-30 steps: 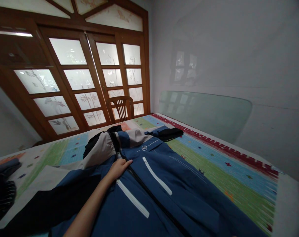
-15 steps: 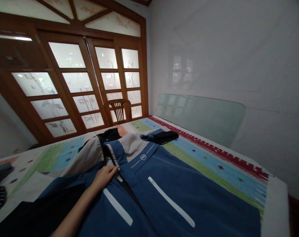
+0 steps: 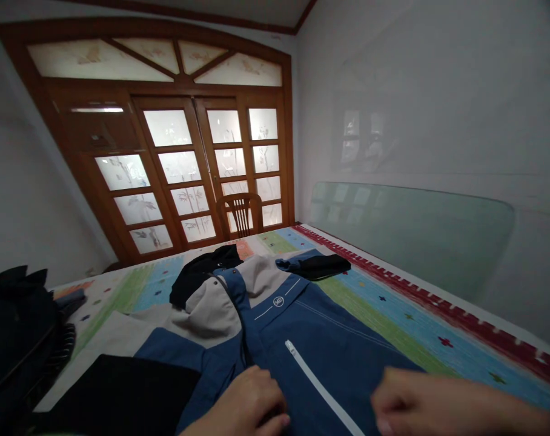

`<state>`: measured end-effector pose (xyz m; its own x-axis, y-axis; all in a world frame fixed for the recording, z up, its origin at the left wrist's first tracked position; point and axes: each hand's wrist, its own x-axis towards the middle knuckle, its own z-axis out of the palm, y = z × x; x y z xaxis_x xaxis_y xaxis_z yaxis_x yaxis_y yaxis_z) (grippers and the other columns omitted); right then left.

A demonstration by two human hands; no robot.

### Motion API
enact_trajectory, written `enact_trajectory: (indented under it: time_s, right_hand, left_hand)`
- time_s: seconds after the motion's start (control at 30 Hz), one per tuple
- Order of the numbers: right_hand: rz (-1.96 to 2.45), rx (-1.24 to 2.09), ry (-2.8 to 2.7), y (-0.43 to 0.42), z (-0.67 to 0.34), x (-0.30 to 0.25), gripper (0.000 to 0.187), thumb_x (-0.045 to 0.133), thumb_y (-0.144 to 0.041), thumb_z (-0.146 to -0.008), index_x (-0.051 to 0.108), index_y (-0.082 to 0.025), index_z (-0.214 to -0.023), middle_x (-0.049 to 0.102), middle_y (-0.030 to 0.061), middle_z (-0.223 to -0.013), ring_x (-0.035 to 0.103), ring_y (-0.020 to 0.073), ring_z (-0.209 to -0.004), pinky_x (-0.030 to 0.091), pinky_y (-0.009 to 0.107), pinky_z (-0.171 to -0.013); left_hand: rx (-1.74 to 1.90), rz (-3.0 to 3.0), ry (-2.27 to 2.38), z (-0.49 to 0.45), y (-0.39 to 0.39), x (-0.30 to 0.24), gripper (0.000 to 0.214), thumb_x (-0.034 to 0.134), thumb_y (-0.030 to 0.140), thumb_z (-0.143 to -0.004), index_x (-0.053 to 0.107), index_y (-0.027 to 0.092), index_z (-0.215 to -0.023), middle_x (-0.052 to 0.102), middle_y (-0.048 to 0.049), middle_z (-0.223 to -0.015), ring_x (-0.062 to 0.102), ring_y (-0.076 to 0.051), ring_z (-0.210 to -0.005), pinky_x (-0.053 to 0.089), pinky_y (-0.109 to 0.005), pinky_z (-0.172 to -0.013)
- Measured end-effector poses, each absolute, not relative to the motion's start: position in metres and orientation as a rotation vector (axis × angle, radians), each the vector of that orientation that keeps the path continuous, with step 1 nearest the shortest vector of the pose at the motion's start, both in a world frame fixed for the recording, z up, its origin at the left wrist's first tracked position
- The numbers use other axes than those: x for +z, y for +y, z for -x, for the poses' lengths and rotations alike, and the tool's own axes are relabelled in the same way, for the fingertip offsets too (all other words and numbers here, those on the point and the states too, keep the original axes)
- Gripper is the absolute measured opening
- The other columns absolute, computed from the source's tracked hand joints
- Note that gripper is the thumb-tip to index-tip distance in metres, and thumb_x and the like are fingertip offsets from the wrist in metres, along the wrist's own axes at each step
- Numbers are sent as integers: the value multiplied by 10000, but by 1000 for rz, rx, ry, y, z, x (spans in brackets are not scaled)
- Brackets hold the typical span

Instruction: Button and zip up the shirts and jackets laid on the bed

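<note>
A blue jacket [image 3: 334, 339] lies spread on a striped quilt [image 3: 457, 330], front facing up. Its long axis runs away from the person, with the collar towards the far end of the quilt and the lower part running out of view at the bottom edge.

Both hands are at the near end, so the collar lies straight ahead of them. The left hand [image 3: 241, 402] is nearer the jacket's centre front, its fingers [image 3: 275, 419] curled and bunched on the blue cloth. They are narrowly closed, but I cannot tell whether they pinch the fabric. The right hand [image 3: 438, 402] is further out towards the jacket's right-hand side in this view, its fingers [image 3: 384, 402] loosely curled and slightly spread. It is not clearly holding anything, and I cannot tell whether it touches the cloth. A white pocket zip [image 3: 323, 387] runs between the two hands, just beside each.

Counted, there are two hands, one jacket, one full pocket zip and one round chest logo [image 3: 278, 301]. One sleeve with a black cuff [image 3: 318, 266] lies folded beyond the jacket's far right shoulder. A grey hood [image 3: 209, 315] with a black lining [image 3: 202, 278] is bunched at the collar.

Left of the jacket sits a dark clothing heap [image 3: 16, 339]. Beyond the jacket stands one wooden chair [image 3: 241, 215], in front of glazed wooden doors [image 3: 166, 163]. Right of the jacket, a glass pane [image 3: 411, 236] leans against the wall.
</note>
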<state>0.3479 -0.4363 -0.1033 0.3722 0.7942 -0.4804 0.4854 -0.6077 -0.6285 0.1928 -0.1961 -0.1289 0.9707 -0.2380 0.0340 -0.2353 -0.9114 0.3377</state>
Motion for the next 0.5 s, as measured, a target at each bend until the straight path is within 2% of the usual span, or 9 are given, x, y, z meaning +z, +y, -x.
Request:
enact_trajectory:
  time_s: [0.07,0.1,0.17,0.23,0.3,0.4,0.5]
  right_hand:
    - [2027,1082,-1211,-403,-388,-98,310,434,-426,-778,594,-168,-712,548,-13,-551,485,86,-444,388,197,-443]
    - [1997,979,-1258,-386,-409,-99,312,462,-442,-744,584,-159,-699,555,-4,-553,496,103,-457,399,214,-452]
    - [2042,636,-1257,-358,-449,-105,319,473,-442,-719,593,-149,-686,601,45,-641,560,167,-611,443,278,-598]
    - [2072,417,-1165,-334,-480,-115,320,484,-428,-709,612,-149,-798,621,95,-876,555,231,-850,410,338,-783]
    - [2077,362,-1111,-313,-498,-127,388,479,-424,-720,585,-138,-961,561,127,-1068,485,265,-1012,339,376,-888]
    - [2059,394,-1081,-283,-502,-144,516,492,-438,-726,501,-103,-1118,477,158,-1185,417,285,-1100,286,401,-940]
    - [2004,413,-1078,-255,-490,-154,602,513,-460,-719,446,-77,-1179,432,167,-1228,366,300,-1141,241,412,-967]
  left_hand:
    - [105,-2744,-180,-190,-180,-112,165,426,317,-795,549,235,-871,589,-35,-896,514,-166,-834,375,-257,-739]
    - [165,-2733,-66,-189,-167,-104,205,403,331,-803,532,231,-926,565,-46,-960,498,-176,-893,374,-276,-782]
    - [307,-2700,181,-187,-134,-93,291,355,371,-806,502,212,-999,526,-66,-1035,472,-197,-969,359,-321,-849]
    - [415,-2660,421,-185,-95,-89,385,336,443,-772,490,180,-1008,535,-82,-984,504,-214,-908,387,-348,-821]
    - [502,-2618,654,-180,-60,-89,507,329,519,-709,485,136,-1003,538,-105,-964,521,-234,-873,403,-364,-799]
    - [480,-2516,927,-173,-28,-88,626,316,579,-633,490,82,-972,557,-138,-918,531,-263,-866,400,-378,-801]
    - [345,-2400,969,-173,-25,-86,617,294,596,-631,511,95,-919,576,-136,-921,534,-257,-887,386,-356,-830]
